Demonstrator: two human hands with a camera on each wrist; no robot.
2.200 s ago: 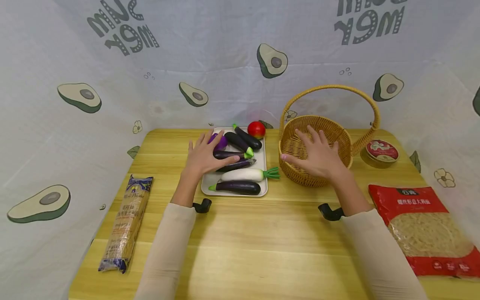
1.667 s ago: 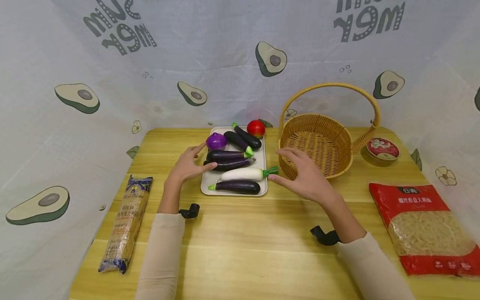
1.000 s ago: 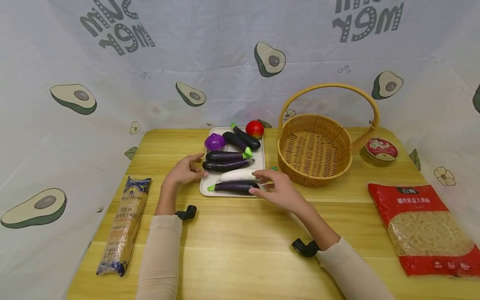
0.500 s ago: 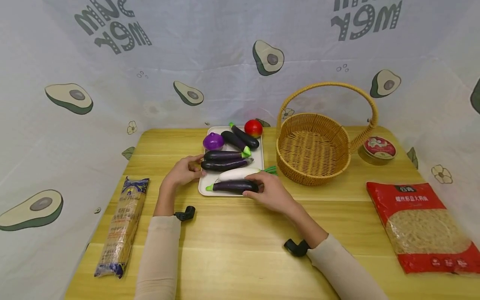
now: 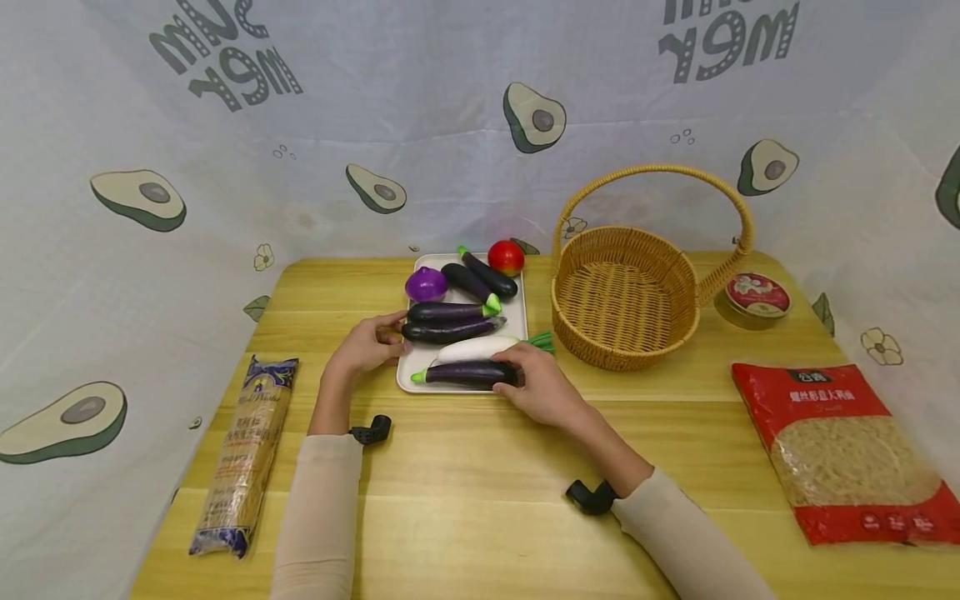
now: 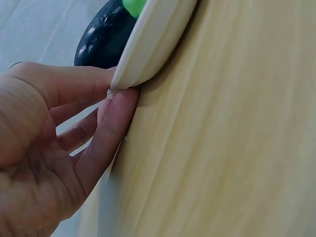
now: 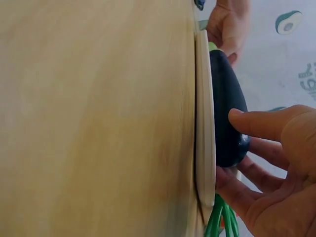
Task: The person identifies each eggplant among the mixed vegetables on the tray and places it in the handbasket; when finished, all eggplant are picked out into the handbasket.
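Observation:
In the head view my left hand [image 5: 363,346] is at the left edge of a white tray [image 5: 415,360]. Seen from the left wrist, its thumb and finger pinch the tray's rim [image 6: 153,47]. My right hand [image 5: 543,387] grips the blunt end of the front eggplant [image 5: 461,372], which lies on the tray. The right wrist view shows the thumb on one side of this eggplant [image 7: 224,94] and fingers on the other. Behind it lies a white radish [image 5: 472,348] with green leaves, then several more eggplants [image 5: 450,331], a purple onion [image 5: 426,285] and a red round fruit [image 5: 506,258].
A wicker basket [image 5: 592,348] with a tall handle stands right of the tray, a round red-lidded tin [image 5: 757,296] beside it. A red pasta bag [image 5: 840,450] lies at the right, a spaghetti pack [image 5: 247,454] at the left. A printed cloth [image 5: 450,125] hangs behind the table.
Both hands started spread over the tray and basket. The left drew back to the tray's left rim; the right moved left and down and took hold of the front eggplant. The tray has barely moved.

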